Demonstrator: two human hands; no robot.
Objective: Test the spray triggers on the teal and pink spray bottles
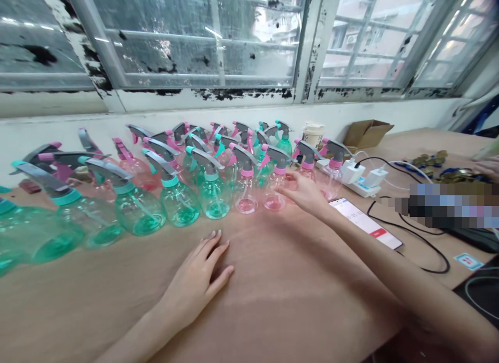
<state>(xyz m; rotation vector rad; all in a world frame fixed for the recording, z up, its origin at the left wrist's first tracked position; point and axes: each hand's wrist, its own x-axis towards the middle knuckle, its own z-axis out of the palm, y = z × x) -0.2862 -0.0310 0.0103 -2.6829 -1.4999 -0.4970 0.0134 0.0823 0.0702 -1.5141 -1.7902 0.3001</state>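
Observation:
My left hand [200,274] rests palm down on the brown tabletop, fingers spread and holding nothing. My right hand [303,192] is stretched out to the row of trigger spray bottles. Its thumb and fingers are apart at the right side of a clear pink spray bottle [274,199]; whether they touch it I cannot tell. Behind that hand stands another pink spray bottle [307,163], partly hidden, and to its right one more pink bottle [333,178]. A green spray bottle [215,196] and others with teal collars continue the front row leftward.
More spray bottles crowd behind the front row, below the barred windows. To the right are a phone [364,222], a white power strip [362,185] with chargers, black cables, an open cardboard box [368,133], a white tub [313,134] and a heap of brass-coloured pieces [424,161].

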